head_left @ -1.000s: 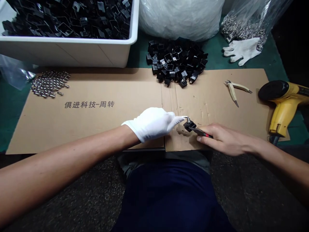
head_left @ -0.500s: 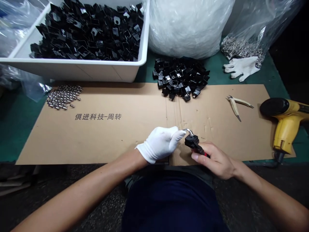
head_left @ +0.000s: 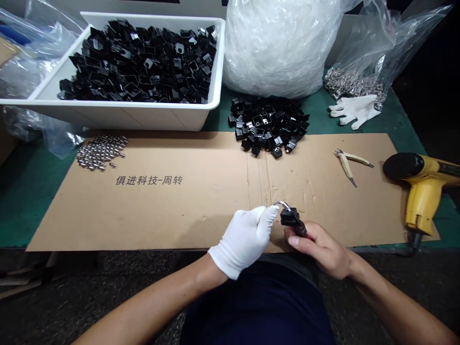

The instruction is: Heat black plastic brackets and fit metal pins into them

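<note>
My left hand (head_left: 246,239), in a white glove, is closed with the thumb pressed on the end of a bent, shiny metal rod (head_left: 284,204). The rod curves over to the top of a black block-like head (head_left: 289,217), and how the two join is too small to tell. My bare right hand (head_left: 325,250) is closed around the black-and-red handle below that head; the fingers cover most of it. Both hands are near the front edge of the cardboard sheet (head_left: 201,201). Beyond them lies a pile of small black plastic parts (head_left: 269,125).
Small metal cylinders (head_left: 102,152) lie at the left, below a white bin (head_left: 143,112) of black parts. Pliers (head_left: 347,167), a yellow heat gun (head_left: 424,196) and a loose white glove (head_left: 355,111) are at right. Plastic bags (head_left: 273,52) stand behind.
The whole view has shifted, so the bench sits lower in the picture. My left hand has turned, its wrist nearer my body; both hands keep their hold.
</note>
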`<action>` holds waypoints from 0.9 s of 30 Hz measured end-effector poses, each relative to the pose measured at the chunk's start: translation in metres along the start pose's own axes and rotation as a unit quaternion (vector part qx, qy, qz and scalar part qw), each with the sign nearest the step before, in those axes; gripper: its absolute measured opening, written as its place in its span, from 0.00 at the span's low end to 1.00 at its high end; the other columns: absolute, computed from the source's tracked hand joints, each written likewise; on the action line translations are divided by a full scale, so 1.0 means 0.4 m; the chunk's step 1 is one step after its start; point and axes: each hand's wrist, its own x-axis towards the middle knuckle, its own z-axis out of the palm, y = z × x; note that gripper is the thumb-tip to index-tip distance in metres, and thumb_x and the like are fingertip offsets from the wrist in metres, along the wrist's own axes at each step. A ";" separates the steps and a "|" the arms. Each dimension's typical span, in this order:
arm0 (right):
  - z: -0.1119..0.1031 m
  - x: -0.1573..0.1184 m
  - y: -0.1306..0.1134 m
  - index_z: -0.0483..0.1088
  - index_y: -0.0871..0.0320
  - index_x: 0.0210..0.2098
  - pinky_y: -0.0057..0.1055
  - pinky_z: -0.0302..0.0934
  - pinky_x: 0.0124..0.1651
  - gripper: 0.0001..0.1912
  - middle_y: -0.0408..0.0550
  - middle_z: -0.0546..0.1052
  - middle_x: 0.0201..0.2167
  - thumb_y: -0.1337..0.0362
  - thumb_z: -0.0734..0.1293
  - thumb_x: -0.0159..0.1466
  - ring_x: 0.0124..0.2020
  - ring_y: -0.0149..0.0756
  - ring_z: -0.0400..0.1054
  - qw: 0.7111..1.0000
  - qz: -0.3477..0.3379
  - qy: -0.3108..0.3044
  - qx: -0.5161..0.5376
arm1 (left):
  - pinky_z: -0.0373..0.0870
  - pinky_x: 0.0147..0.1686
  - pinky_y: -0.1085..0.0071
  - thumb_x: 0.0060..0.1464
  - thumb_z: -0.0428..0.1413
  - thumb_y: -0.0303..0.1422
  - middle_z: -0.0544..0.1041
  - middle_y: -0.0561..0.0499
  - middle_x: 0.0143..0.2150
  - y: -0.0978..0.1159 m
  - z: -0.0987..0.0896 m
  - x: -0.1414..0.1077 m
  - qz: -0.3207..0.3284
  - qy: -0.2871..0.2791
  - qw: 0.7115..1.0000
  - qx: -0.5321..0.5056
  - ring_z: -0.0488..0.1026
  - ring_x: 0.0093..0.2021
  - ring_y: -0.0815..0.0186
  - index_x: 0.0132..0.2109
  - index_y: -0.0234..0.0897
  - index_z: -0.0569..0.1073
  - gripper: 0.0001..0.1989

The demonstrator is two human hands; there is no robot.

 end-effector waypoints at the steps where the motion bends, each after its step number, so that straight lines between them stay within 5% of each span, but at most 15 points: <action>1: -0.001 -0.003 0.000 0.60 0.56 0.32 0.32 0.48 0.32 0.17 0.40 0.59 0.27 0.52 0.60 0.73 0.29 0.32 0.51 1.000 0.009 -0.016 0.021 | 0.67 0.29 0.72 0.74 0.39 0.32 0.79 0.50 0.35 0.000 -0.004 0.002 -0.003 -0.001 1.000 -0.002 0.75 0.28 0.67 0.53 0.36 0.75 0.19; 4: 0.002 -0.009 -0.007 0.59 0.55 0.31 0.32 0.50 0.31 0.20 0.40 0.60 0.26 0.48 0.60 0.72 0.28 0.32 0.52 0.996 0.017 -0.051 0.071 | 0.64 0.28 0.71 0.74 0.40 0.33 0.76 0.53 0.30 0.002 -0.019 0.013 -0.004 -0.003 1.000 -0.014 0.71 0.25 0.68 0.46 0.37 0.77 0.20; 11: 0.029 0.004 -0.029 0.60 0.56 0.30 0.33 0.46 0.33 0.20 0.40 0.58 0.27 0.49 0.65 0.70 0.29 0.32 0.50 0.996 -0.014 -0.022 0.080 | 0.57 0.25 0.72 0.74 0.41 0.38 0.67 0.56 0.23 0.000 -0.019 0.012 -0.043 0.046 0.992 -0.106 0.62 0.21 0.72 0.29 0.37 0.66 0.23; 17: 0.038 -0.001 -0.023 0.62 0.56 0.31 0.32 0.48 0.31 0.20 0.39 0.60 0.25 0.47 0.64 0.68 0.27 0.31 0.51 0.986 -0.008 -0.097 0.136 | 0.57 0.26 0.71 0.74 0.40 0.40 0.63 0.56 0.23 -0.030 -0.033 0.025 -0.007 0.090 0.991 -0.098 0.59 0.22 0.72 0.28 0.38 0.62 0.24; 24: 0.053 0.002 -0.030 0.61 0.56 0.30 0.32 0.47 0.32 0.20 0.39 0.59 0.26 0.48 0.66 0.68 0.28 0.32 0.50 0.991 -0.022 -0.071 0.114 | 0.62 0.27 0.72 0.74 0.38 0.40 0.69 0.54 0.25 -0.006 -0.049 0.029 0.003 0.048 0.991 -0.123 0.65 0.24 0.71 0.30 0.37 0.67 0.25; 27: 0.051 -0.004 -0.037 0.62 0.56 0.30 0.32 0.48 0.33 0.19 0.39 0.60 0.26 0.49 0.66 0.68 0.29 0.32 0.51 0.993 -0.026 -0.067 0.094 | 0.59 0.25 0.72 0.74 0.40 0.39 0.65 0.56 0.23 -0.004 -0.056 0.018 -0.009 0.077 0.993 -0.094 0.61 0.22 0.72 0.27 0.38 0.64 0.25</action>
